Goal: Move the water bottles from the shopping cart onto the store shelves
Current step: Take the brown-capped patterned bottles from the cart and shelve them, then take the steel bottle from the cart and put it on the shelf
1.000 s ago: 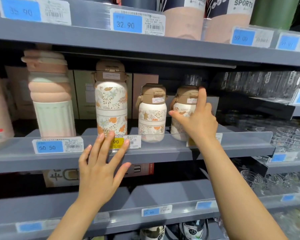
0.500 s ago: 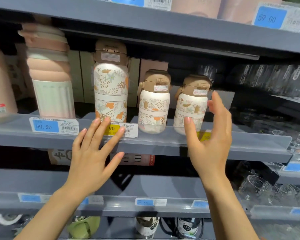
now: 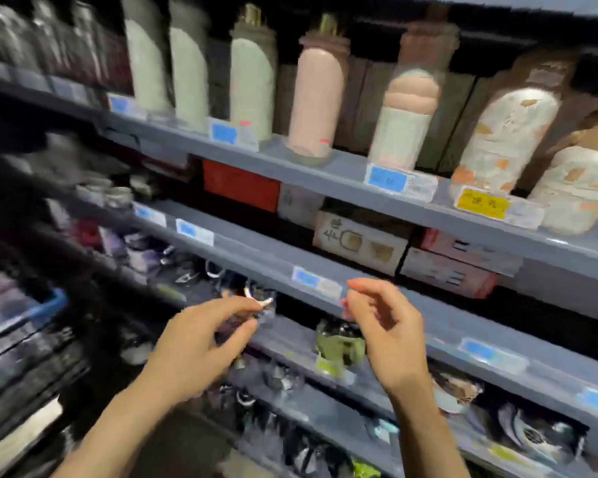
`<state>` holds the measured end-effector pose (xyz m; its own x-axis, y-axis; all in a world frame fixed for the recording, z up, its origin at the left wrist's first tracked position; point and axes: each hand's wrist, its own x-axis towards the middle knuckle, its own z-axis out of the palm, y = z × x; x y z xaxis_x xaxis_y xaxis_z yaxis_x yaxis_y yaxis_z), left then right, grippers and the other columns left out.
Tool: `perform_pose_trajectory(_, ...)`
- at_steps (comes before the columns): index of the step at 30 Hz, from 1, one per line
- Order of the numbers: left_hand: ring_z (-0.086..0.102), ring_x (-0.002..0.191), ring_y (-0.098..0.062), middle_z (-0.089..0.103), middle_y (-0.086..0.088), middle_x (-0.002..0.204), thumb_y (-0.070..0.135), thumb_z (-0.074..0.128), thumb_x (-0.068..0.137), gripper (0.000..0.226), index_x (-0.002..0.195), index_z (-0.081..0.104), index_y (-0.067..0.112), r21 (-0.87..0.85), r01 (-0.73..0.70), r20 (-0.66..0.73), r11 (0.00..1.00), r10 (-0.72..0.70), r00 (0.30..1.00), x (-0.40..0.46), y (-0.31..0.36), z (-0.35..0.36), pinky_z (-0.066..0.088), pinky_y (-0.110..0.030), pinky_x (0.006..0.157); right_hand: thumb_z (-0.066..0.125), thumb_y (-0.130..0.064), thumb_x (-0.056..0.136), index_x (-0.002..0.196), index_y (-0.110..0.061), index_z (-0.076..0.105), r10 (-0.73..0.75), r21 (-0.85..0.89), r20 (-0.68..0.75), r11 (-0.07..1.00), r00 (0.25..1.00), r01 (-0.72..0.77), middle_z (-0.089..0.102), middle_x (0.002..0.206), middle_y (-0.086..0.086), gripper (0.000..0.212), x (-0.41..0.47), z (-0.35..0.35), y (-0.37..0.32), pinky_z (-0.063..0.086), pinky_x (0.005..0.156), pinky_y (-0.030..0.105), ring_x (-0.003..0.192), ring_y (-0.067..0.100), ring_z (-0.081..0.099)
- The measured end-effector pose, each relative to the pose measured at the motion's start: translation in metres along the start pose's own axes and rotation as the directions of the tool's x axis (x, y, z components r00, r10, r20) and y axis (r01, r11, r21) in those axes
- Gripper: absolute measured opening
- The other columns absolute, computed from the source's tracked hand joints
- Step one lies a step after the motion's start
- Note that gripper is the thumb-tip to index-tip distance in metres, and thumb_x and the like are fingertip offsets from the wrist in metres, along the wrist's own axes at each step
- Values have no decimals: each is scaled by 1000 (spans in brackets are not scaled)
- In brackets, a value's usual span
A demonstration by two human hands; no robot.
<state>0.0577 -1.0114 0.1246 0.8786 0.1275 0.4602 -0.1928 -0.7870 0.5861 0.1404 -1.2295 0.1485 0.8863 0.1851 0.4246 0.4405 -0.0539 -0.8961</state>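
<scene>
We hold left hand [image 3: 201, 343] and right hand [image 3: 387, 326] loosely curled, grips empty, before shelf [image 3: 325, 174] of water bottles [image 3: 316, 98].

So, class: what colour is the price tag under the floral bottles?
Yellow; the tag shows in the head view, under the floral bottles, though blurred.

Heavy motion blur is smearing the whole frame; price tags are unreadable. Light is falling from above onto the grey metal shelves [image 3: 325, 174], while recesses underneath are sinking into dim shadow. Edges are bending.
</scene>
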Motion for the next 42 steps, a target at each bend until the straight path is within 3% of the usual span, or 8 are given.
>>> perform_pose_trajectory(6,59,82,15,67,28,80,33,69,87,12,99,67,34,-22,372,-72,928,-372,925,-146,-120,-125,39,-2,70,64,-9,90,93,-15,65,132,108,345,978,929,-179,56,66,18,7,-85,202,-5,44,60,29,62,20,52)
perform_pose_trajectory(10,61,78,11,61,39,87,42,66,84,10,87,60,49,-29,585,-132,810,-583,801,-233,-181,-187,48,-15,68,62,-8,90,91,-22,62,170,-11,551,980,817,-197,52,54,-5,14,-125,316,-14,39,56,23,54,13,49)
perform_pose_trajectory(16,61,79,2,61,39,83,53,63,77,3,79,61,54,-134,728,-256,672,-734,629,-308,-224,-246,42,-13,61,66,-38,88,98,-35,60,233,-167,846,970,479,-177,64,79,-13,12,-155,444,-9,49,72,31,72,1,60)
perform_pose_trajectory(19,62,77,-3,64,33,81,35,69,82,40,85,55,72,-163,750,-290,641,-757,585,-326,-245,-266,43,-10,62,65,-30,90,102,-33,59,251,-207,912,964,325,-165,61,81,-12,13,-166,496,-9,43,70,17,68,-5,54)
perform_pose_trajectory(24,61,78,-3,64,31,85,20,71,86,36,82,64,55,-157,801,-245,578,-808,535,-334,-297,-302,45,-11,65,63,-19,92,93,-30,58,350,-268,922,885,165,-381,63,86,-1,12,-169,581,-7,47,65,22,69,9,61)
perform_pose_trajectory(29,61,85,-1,60,38,92,37,64,84,13,91,59,47,-35,799,-199,600,-788,583,-304,-378,-341,48,-19,71,63,-21,91,103,-24,60,442,-268,858,820,261,-506,63,95,0,12,-145,667,16,51,70,29,73,14,63)
perform_pose_trajectory(32,60,87,4,65,32,87,61,41,76,41,100,67,39,72,769,-82,636,-764,640,-274,-426,-371,48,-16,73,65,-23,91,100,-25,60,566,-312,770,736,294,-601,63,97,-1,11,-134,711,33,52,75,35,78,15,61)
perform_pose_trajectory(42,60,80,5,62,25,80,32,62,90,16,105,67,31,123,672,151,730,-683,714,-197,-571,-406,43,-8,66,66,-39,87,129,-25,43,838,-526,415,540,356,-658,46,112,-6,50,-135,777,73,50,92,39,110,20,53)
